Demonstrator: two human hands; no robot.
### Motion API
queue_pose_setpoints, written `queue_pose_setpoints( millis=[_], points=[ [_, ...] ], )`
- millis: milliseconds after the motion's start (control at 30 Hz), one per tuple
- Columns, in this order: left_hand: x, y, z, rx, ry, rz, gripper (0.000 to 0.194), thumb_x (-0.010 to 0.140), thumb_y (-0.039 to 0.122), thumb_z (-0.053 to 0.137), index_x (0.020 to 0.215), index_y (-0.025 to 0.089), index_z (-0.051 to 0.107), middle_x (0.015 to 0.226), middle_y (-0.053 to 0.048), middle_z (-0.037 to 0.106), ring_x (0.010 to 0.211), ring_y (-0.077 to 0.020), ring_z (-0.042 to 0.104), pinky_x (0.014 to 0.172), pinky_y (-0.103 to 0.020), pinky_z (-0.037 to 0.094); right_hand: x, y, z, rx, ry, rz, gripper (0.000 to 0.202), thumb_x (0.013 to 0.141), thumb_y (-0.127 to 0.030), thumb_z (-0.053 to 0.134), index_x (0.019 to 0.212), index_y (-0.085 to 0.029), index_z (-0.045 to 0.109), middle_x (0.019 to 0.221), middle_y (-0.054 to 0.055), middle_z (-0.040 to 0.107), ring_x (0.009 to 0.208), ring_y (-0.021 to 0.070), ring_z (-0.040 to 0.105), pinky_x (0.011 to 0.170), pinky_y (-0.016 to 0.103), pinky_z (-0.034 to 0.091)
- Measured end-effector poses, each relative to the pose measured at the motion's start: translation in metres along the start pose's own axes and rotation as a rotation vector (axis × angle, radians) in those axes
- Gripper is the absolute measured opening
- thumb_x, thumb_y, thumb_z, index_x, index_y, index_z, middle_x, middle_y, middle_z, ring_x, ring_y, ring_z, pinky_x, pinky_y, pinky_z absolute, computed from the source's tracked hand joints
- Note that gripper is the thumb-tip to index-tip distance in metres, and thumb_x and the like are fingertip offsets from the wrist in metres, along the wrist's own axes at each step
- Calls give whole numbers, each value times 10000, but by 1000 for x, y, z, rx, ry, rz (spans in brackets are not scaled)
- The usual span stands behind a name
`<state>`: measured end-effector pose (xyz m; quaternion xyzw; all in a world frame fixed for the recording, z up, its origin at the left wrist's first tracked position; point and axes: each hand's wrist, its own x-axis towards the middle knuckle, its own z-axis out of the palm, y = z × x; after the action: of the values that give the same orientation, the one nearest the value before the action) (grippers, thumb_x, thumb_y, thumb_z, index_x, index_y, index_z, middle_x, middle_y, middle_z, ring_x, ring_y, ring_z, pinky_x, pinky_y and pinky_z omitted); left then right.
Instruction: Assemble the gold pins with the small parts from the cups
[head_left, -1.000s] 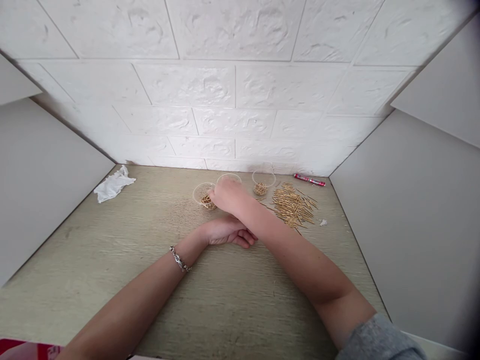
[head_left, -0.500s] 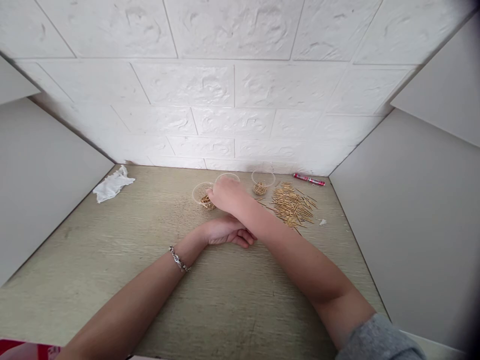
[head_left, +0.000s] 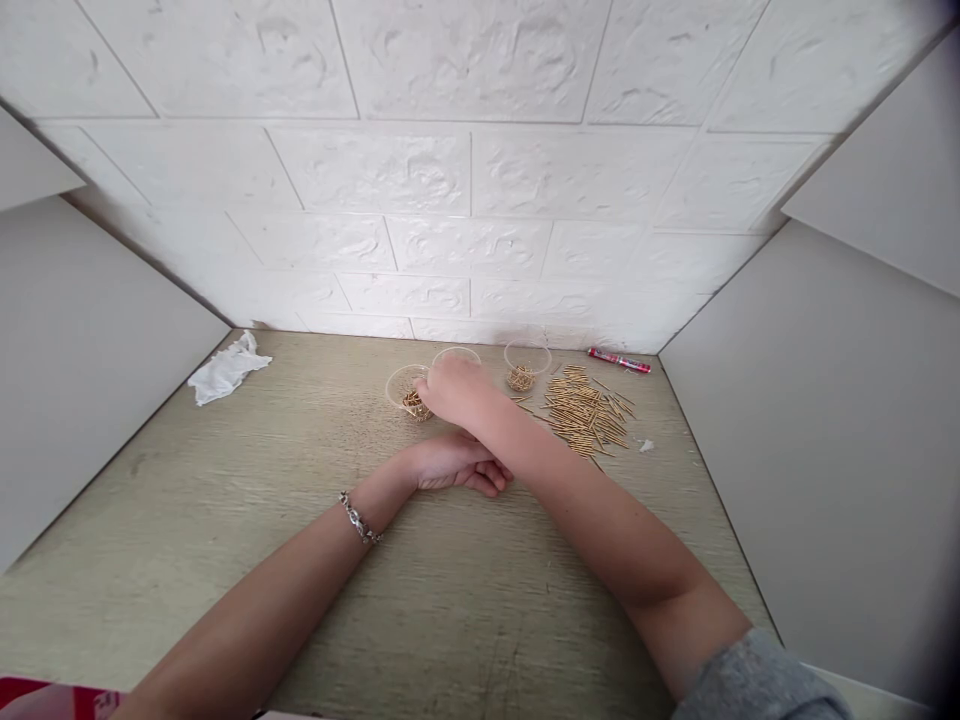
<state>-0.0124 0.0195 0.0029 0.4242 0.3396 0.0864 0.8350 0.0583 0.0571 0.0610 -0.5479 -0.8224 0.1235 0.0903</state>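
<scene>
My right hand [head_left: 459, 388] reaches across to the left, its fingertips bent down at the right edge of a clear round cup [head_left: 405, 372] with small gold sticks [head_left: 415, 404] inside. Those fingers are closed, and what they pinch is hidden. A second clear cup [head_left: 456, 352] is mostly covered by this hand. Below the right forearm, my left hand [head_left: 450, 462] rests at the tabletop with loosely bent, parted fingers and nothing visible in them; the forearm hides part of it. Another clear cup [head_left: 527, 357] holds more thin gold sticks [head_left: 521, 378].
A spread pile of gold sticks [head_left: 583, 412] lies on the table [head_left: 420, 600] at right. Behind it is a red tube-shaped wrapper [head_left: 619, 360]. A white scrap [head_left: 646, 445] sits nearby. Crumpled white tissue [head_left: 229, 368] lies far left. A white brick-patterned wall [head_left: 465, 170] closes the back.
Both hands keep practically the same place and pose. The whole view has shifted very slightly; the cups and the stick pile look unchanged.
</scene>
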Motion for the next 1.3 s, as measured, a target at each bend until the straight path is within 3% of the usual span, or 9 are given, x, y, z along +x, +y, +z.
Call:
queue_pose_setpoints(
  millis=[333,500,667,800,933,1033,1133,1200,1300],
  points=[
    [-1,-1,2,12,12,52,276,685,318,700,818,98,599,666,-6,567,591,-78,522,629,-271,470,0,2,-3,3,-40,-21,414,884,-292,355,889,-30,675,913,215,635,844,284,585,714,366,432],
    [-1,-2,-1,53,-42,76,276,664,339,714,774,107,613,570,19,551,545,-77,510,613,-268,457,-1,3,-8,30,-79,-7,468,889,-374,356,888,-28,672,898,216,645,851,280,590,722,347,425],
    [0,-1,-3,47,-53,36,278,716,341,674,842,98,623,729,-57,648,585,-102,582,625,-264,453,-3,1,-18,26,-96,27,464,891,-388,349,875,-55,670,888,192,657,816,246,598,673,310,419],
    [1,-1,-5,-3,-57,16,246,734,282,659,887,93,625,787,-76,659,621,-97,594,661,-255,461,-4,4,-24,73,-115,32,472,893,-418,327,814,-100,666,826,157,659,713,209,586,588,290,393],
    [2,-1,-6,-29,-65,8,281,775,340,605,915,97,626,808,-85,660,631,-99,596,647,-243,467,-4,10,-26,128,-86,37,452,887,-436,339,777,-128,651,747,122,638,615,170,548,536,276,362],
    [0,0,-5,-47,-62,12,285,787,346,581,925,102,629,819,-94,666,648,-108,602,655,-248,475,-3,13,-26,108,-41,-15,373,880,-359,380,752,-125,642,732,114,615,572,146,516,520,268,343],
    [-1,1,-4,-59,-52,10,225,769,258,593,922,99,632,823,-91,668,662,-111,611,674,-248,479,1,14,-26,7,53,-95,236,823,-158,425,736,-122,642,741,103,598,592,139,492,521,265,312],
    [-1,1,-3,-60,-59,7,205,745,195,604,923,97,631,836,-89,667,669,-108,612,684,-245,477,4,15,-25,-44,94,-123,241,759,-54,418,726,-128,645,698,79,579,594,133,468,525,268,289],
    [-1,0,-4,-58,-78,6,207,731,174,619,925,105,625,852,-82,661,674,-101,608,694,-245,474,7,18,-24,-52,116,-99,263,722,-24,406,714,-133,645,643,52,543,580,123,440,533,268,280]
  ],
)
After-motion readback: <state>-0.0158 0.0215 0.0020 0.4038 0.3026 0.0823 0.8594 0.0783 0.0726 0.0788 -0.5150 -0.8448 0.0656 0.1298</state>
